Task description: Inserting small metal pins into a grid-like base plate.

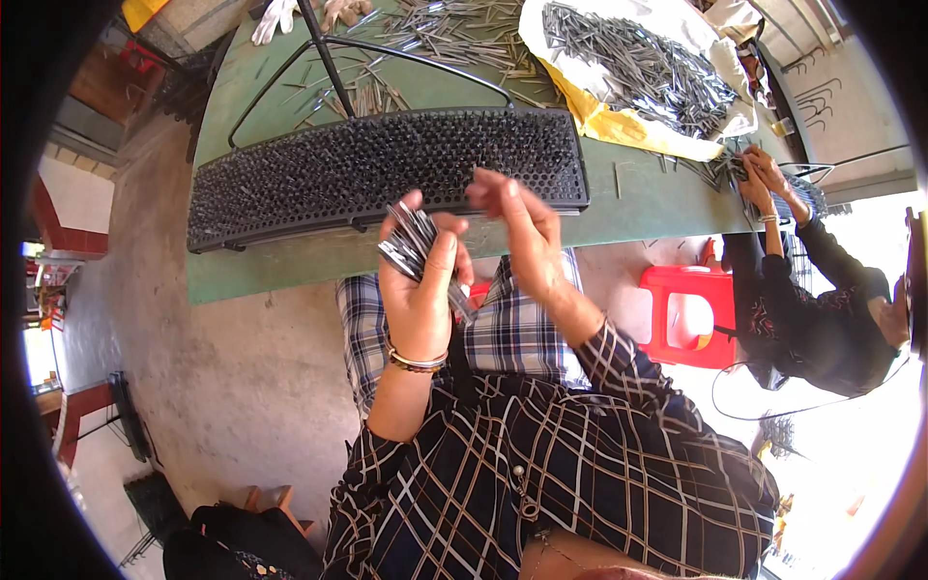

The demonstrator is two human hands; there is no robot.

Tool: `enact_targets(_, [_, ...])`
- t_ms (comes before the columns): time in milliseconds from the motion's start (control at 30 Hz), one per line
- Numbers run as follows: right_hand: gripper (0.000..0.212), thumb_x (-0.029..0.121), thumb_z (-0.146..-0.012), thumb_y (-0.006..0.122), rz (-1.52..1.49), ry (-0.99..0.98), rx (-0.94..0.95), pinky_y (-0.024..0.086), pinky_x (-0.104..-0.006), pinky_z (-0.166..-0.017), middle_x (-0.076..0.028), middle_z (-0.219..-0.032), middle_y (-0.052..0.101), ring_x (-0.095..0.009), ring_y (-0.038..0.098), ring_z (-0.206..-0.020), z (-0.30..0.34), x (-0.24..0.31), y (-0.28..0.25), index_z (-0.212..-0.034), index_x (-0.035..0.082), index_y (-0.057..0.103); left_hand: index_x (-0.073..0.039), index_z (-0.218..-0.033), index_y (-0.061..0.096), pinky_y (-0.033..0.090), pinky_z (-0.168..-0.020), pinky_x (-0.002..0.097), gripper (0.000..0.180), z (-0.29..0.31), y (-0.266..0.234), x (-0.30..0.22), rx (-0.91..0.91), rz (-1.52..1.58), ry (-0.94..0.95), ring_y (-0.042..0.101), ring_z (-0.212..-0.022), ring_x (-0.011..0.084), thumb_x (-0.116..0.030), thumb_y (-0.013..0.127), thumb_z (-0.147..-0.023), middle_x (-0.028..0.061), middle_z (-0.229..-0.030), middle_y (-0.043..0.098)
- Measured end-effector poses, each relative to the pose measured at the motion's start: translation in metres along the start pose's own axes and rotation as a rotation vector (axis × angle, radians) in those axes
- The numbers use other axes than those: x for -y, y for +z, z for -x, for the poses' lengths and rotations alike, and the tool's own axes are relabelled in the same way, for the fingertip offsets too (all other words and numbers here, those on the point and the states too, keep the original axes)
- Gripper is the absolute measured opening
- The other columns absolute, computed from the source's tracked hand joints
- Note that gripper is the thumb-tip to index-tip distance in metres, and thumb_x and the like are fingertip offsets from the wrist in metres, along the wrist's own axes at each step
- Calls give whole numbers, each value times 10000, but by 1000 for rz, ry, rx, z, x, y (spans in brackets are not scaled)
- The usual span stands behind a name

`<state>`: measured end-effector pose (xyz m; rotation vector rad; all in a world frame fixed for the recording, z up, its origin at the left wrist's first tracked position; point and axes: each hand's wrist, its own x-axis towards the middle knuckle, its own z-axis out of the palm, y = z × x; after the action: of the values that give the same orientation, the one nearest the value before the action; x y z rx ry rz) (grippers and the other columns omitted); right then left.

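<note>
Green desk (657,198) spans the upper view, its near edge in front of the wearer's lap. Co-worker (812,319) at the right, in dark clothing, both hands at the desk's right end. Black perforated panel (387,159), long and slightly curved, rests near the desk's front edge; rows of round holes are plain along its lower right part, the remainder crowded with small dark points. White sack (536,39) lies opened at the far right of the desk, with a yellow strip along its near side and a heap of metal rods (648,77) on it. Black wire frame (335,72) stands behind the panel. Red plastic stool (688,277) on the floor beside the co-worker. Hands: left hand (416,290), palm up just before the panel's lower edge, is closed around a bundle of thin rods (411,242), thumb against its right side, rod ends slanting up-left; right hand (527,232) is raised just beside it, fingers partly bent before the panel. Its fingertips are blurred; cannot tell whether they grip a rod. Loose rods (454,39) lie scattered behind the panel. White glove (275,19) at the desk's far left.
</note>
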<state>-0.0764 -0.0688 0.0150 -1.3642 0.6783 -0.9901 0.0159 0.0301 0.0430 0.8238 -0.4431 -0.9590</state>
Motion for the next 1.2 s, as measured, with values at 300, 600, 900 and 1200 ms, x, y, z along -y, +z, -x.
enact_targets(300, [529,426,-997,310,-1065,552,-131,376,-318,-1009,-84,-1212,541,-182,520,-1114,40,-17,20,-1335,35,421,13,-1220,411,466,-861,258,391,5,7,61,115,-445,302,602,-924,132,16,586,-870,100,-999,626])
enact_targets(600, [491,388,-995,366,-273,473,-15,477,-271,-838,-50,-990,612,-132,580,-899,31,13,-24,-1207,-20,538,-21,-1105,553,531,-826,346,204,8,-4,48,-27,123,-305,610,-967,163,-62,547,-904,70,-1044,616])
enact_targets(900, [236,155,-819,703,148,455,341,463,-232,-491,-73,-718,641,-101,592,-577,7,22,-67,-840,-77,667,-10,-1144,535,547,-803,370,257,14,1,41,135,98,-676,619,-979,203,-75,561,-896,98,-1065,620])
enact_targets(1200, [169,130,-850,676,-18,449,272,462,-215,-554,-31,-739,636,-69,563,-621,9,15,-76,-871,-36,659,-13,-1046,578,545,-726,336,188,10,3,47,78,16,-653,631,-921,191,-105,602,-884,96,-1026,636])
